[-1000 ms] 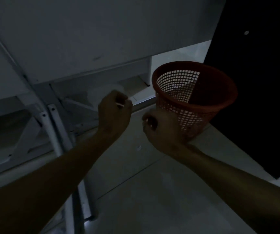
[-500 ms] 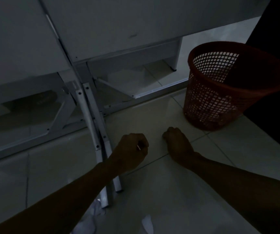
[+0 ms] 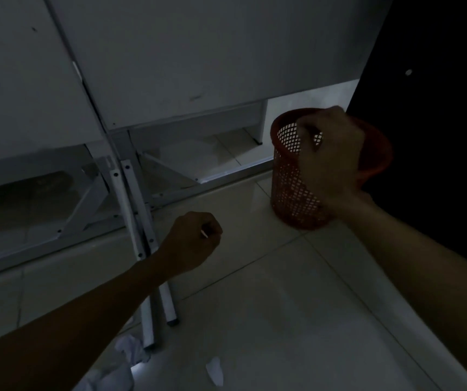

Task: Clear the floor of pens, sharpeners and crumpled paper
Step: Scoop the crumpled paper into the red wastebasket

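Risen from the floor, the right hand (image 3: 329,162) hangs curled over the red mesh plastic wastebasket (image 3: 291,176); its fingers' contents are hidden. Left hand (image 3: 191,242) pinches something thin and pale. Light, soft crumpled white paper (image 3: 132,349) lies by the table leg; pinch anywhere.

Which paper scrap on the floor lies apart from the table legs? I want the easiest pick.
The small white scrap lying alone on bare tile; the crumpled paper sits against the foot of the table legs.

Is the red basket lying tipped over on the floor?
No, the red mesh basket stands upright on the tiled floor, its open rim facing up, with the right hand held over it.
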`<control>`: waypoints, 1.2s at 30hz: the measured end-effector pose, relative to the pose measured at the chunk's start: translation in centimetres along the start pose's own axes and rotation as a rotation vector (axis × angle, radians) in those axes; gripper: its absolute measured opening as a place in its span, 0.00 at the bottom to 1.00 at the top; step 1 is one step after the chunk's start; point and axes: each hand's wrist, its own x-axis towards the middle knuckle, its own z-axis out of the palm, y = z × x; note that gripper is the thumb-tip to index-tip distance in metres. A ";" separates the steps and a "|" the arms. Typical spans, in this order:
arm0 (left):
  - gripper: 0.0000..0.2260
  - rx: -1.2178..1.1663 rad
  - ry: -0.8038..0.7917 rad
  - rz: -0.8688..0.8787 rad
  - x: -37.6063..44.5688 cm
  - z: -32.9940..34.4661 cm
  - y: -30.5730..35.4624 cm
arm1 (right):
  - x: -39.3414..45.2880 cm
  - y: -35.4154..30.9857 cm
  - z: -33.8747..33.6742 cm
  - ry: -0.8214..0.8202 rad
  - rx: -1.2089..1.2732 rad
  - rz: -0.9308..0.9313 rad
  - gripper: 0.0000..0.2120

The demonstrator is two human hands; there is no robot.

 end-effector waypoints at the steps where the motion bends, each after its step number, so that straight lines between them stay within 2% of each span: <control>1: 0.04 -0.003 0.008 0.003 0.0 -0.2 0.3 | 1.2 1.2 -0.2 -0.034 -0.066 0.075 0.07; 3: 0.04 -0.009 0.019 0.003 -0.1 -0.5 0.8 | 2.3 3.4 -0.3 -0.202 -0.167 0.225 0.09; 5: 0.04 -0.008 0.038 0.022 -0.2 -0.9 1.0 | 2.1 4.2 -0.5 -0.298 -0.210 0.264 0.09; 8: 0.02 0.001 0.058 0.030 -0.7 -1.4 0.9 | -0.1 2.7 -0.7 -0.234 -0.167 0.120 0.09; 10: 0.02 -0.015 0.058 0.000 -1.3 -1.8 0.6 | -2.8 0.5 -0.7 -0.274 -0.042 0.019 0.08; 13: 0.04 -0.019 0.048 -0.042 -2.7 -1.6 0.0 | -9.4 -1.6 -0.4 -0.531 0.164 -0.048 0.06; 15: 0.02 0.015 0.025 -0.065 -3.8 -1.2 -0.5 | -15.0 -2.2 -0.2 -0.754 0.277 -0.020 0.07; 17: 0.03 0.029 0.008 -0.070 -4.9 -0.9 -0.8 | -20.3 -2.9 -0.4 -0.995 0.333 0.041 0.11; 19: 0.03 0.023 -0.008 -0.073 -6.0 -1.0 -0.9 | -24.6 -3.9 -0.9 -1.161 0.338 0.060 0.17; 21: 0.03 0.016 -0.006 -0.088 -7.0 -1.5 -1.2 | -26.9 -5.2 -1.5 -1.208 0.309 0.048 0.23; 25: 0.03 0.026 0.068 -0.134 -9.3 -2.7 -2.5 | -30.0 -7.5 -2.1 -1.187 0.246 -0.028 0.33; 30: 0.03 0.135 0.171 -0.252 -14.8 -4.0 -5.3 | -33.7 -11.8 -2.6 -1.282 0.281 0.034 0.45; 32: 0.03 0.179 0.230 -0.315 -17.6 -5.0 -6.7 | -34.0 -13.4 -2.2 -1.294 0.300 0.021 0.53; 34: 0.08 0.206 0.221 -0.423 -20.4 -5.9 -8.1 | -34.4 -15.0 -1.7 -1.310 0.319 -0.018 0.61; 36: 0.17 0.257 0.113 -0.614 -22.9 -6.2 -9.1 | -34.9 -16.5 -1.6 -1.345 0.317 -0.080 0.68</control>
